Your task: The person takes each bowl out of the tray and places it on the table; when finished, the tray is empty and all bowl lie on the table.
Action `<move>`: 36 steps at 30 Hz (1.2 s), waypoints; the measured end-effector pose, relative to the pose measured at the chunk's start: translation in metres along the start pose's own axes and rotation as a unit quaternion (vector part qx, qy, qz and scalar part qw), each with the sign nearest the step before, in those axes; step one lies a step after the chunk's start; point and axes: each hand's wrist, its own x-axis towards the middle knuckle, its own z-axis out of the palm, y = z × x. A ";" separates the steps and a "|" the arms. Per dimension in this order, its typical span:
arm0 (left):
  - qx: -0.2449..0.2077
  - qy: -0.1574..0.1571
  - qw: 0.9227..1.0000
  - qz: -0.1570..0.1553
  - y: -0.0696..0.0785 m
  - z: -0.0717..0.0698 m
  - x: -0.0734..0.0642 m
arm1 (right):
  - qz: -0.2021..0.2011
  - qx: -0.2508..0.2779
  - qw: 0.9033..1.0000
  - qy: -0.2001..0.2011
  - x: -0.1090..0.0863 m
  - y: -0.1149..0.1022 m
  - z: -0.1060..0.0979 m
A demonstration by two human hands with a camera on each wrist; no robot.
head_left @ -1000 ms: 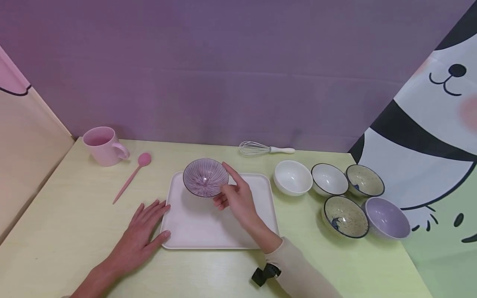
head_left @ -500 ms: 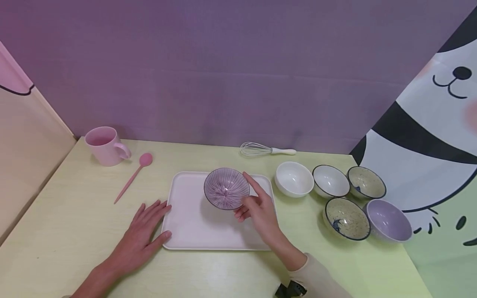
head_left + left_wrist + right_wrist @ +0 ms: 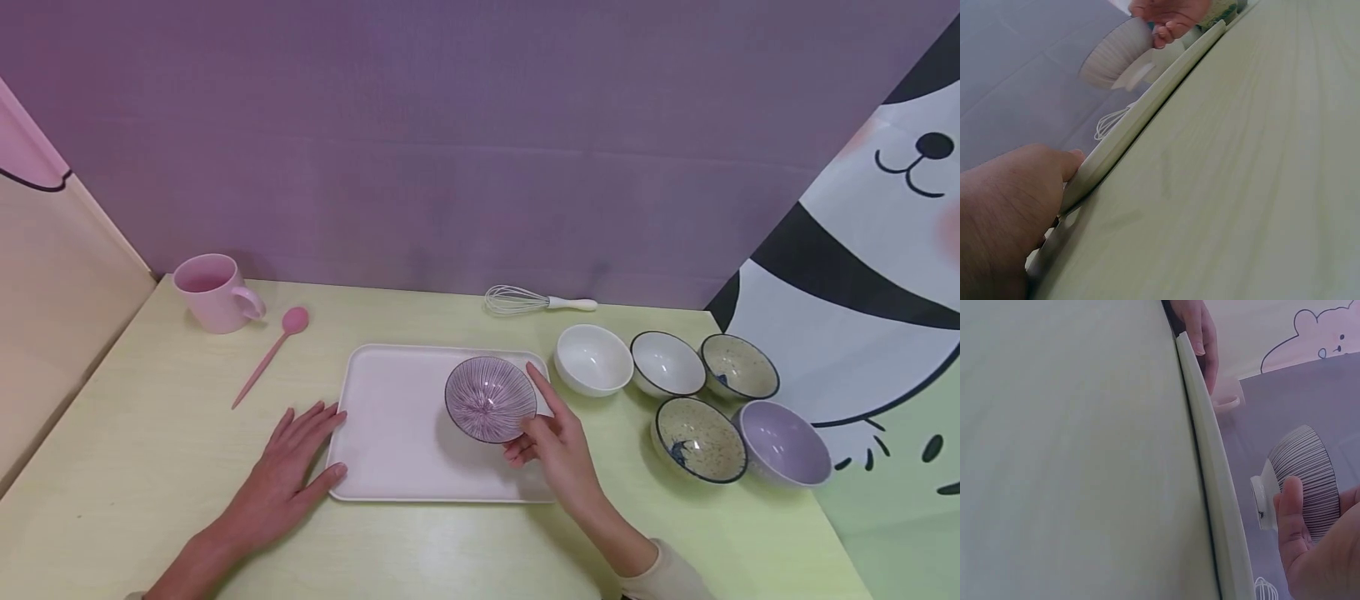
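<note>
My right hand (image 3: 558,450) grips a small bowl (image 3: 491,400) with fine purple stripes by its right side, the index finger along the rim and the thumb inside. In the right wrist view the striped bowl (image 3: 1307,475) hangs above the tray with its white foot showing. Below it lies a white rectangular tray (image 3: 390,467), the bowl's shadow falling on its surface. My left hand (image 3: 285,475) lies with spread, relaxed fingers against the tray's left edge, thumb and fingertips touching the rim. The left wrist view shows this hand (image 3: 1016,194) beside the tray's side wall.
A pink mug (image 3: 213,296) and a pink spoon (image 3: 270,357) lie to the left. Behind the tray is a whisk (image 3: 536,302). Several bowls stand at the right: a white bowl (image 3: 592,362), a dark-rimmed white bowl (image 3: 667,365), two speckled bowls (image 3: 701,442) and a lilac bowl (image 3: 786,442).
My right hand has carried the striped bowl rightward and toward me over the tray, from its back left to its right half. The left hand has stayed at the tray's edge.
</note>
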 end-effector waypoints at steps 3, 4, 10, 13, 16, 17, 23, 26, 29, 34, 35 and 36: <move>-0.002 -0.001 1.000 -0.002 -0.001 0.001 0.000 | 0.003 -0.009 1.000 0.007 -0.005 0.002 -0.007; -0.003 -0.002 1.000 -0.002 -0.001 0.001 0.000 | 0.001 -0.011 1.000 0.008 -0.007 0.003 -0.010; -0.001 -0.005 1.000 -0.003 0.000 0.001 0.001 | -0.014 -0.018 1.000 0.014 -0.018 0.005 -0.026; 0.000 -0.003 1.000 -0.003 0.000 0.000 0.001 | -0.021 -0.016 0.999 0.016 -0.025 0.006 -0.034; -0.001 -0.002 1.000 -0.003 0.000 0.000 0.001 | -0.029 -0.015 0.999 0.020 -0.031 0.007 -0.042; -0.001 -0.001 1.000 -0.003 0.000 0.000 0.001 | -0.030 -0.016 0.999 0.023 -0.033 0.008 -0.045; 0.000 0.001 1.000 -0.003 0.000 0.000 0.001 | -0.032 -0.020 0.999 0.037 -0.043 0.013 -0.062; 0.001 0.001 1.000 -0.003 0.000 0.000 0.001 | -0.039 -0.019 0.998 0.039 -0.047 0.015 -0.070; 0.001 0.002 1.000 -0.002 0.000 0.000 0.001 | -0.047 -0.016 0.998 0.041 -0.051 0.017 -0.078; 0.000 0.000 1.000 -0.002 0.001 -0.001 0.001 | -0.050 -0.013 0.998 0.045 -0.055 0.021 -0.090; 0.000 0.000 1.000 -0.002 0.001 -0.001 0.000 | -0.051 -0.012 0.998 0.045 -0.056 0.022 -0.093; 0.000 0.000 1.000 -0.003 0.001 -0.001 0.000 | -0.052 -0.011 0.998 0.045 -0.057 0.023 -0.095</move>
